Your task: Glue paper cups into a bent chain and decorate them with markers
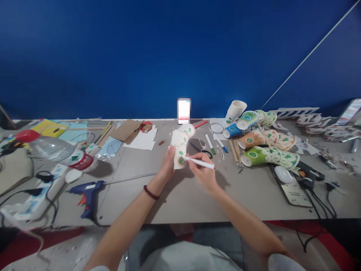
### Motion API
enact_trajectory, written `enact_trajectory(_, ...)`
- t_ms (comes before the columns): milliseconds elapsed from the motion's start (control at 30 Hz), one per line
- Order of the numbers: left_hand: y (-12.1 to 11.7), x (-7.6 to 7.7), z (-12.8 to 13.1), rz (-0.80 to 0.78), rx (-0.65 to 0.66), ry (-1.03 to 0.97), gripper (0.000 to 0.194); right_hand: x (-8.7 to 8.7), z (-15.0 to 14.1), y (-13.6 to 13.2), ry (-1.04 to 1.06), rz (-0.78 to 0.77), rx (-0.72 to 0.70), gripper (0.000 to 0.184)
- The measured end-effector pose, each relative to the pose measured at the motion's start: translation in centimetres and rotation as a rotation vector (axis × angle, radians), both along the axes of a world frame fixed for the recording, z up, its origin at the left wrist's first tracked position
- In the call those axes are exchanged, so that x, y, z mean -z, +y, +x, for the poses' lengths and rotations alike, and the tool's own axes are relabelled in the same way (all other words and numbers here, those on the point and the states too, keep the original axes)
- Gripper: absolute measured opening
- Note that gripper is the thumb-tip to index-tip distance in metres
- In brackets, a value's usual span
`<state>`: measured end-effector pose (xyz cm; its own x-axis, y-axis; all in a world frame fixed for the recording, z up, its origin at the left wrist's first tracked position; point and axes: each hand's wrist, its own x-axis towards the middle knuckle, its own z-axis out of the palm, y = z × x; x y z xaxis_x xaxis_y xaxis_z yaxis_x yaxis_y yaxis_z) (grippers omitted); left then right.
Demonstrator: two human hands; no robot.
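Observation:
My left hand (168,164) is closed around the side of a joined chain of paper cups (179,145), white with green leaf prints, bending to the right at its far end. In my right hand (203,173) is a white marker pen (201,163), its tip at the lowest cup near a round green print. A green-ended marker (210,143) and a blue-ended marker (220,142) lie to the right of the cups. Part of a pair of scissors (207,153) shows just beyond my right hand. Whether the tip touches the cup, I cannot tell.
Coloured cup chains (255,156) and a cup stack (236,110) stand at the right. A blue glue gun (90,192), a bottle (59,150) and a power strip (42,197) are at the left. A phone (184,111) stands against the blue wall; cardboard (126,131) lies left of centre.

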<state>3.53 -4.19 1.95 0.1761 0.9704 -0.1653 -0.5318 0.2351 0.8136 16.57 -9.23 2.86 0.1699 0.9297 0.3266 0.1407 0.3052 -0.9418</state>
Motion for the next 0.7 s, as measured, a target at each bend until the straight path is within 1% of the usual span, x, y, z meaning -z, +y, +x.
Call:
enact_trajectory(200,-0.03,-0.1,0.03,0.003,-0.004,0.023,0.069,0.07,0.01,0.05,-0.021,-0.009,0.025,0.013)
enact_trajectory(500,-0.07,-0.15,-0.08,0.0,0.011,0.021,0.064,0.08,0.02,0.05,-0.024,-0.02,0.033,0.011)
enact_trajectory(700,-0.08,-0.1,-0.14,0.006,0.02,0.028,0.066,-0.03,0.07,0.06,-0.019,-0.01,0.031,0.012)
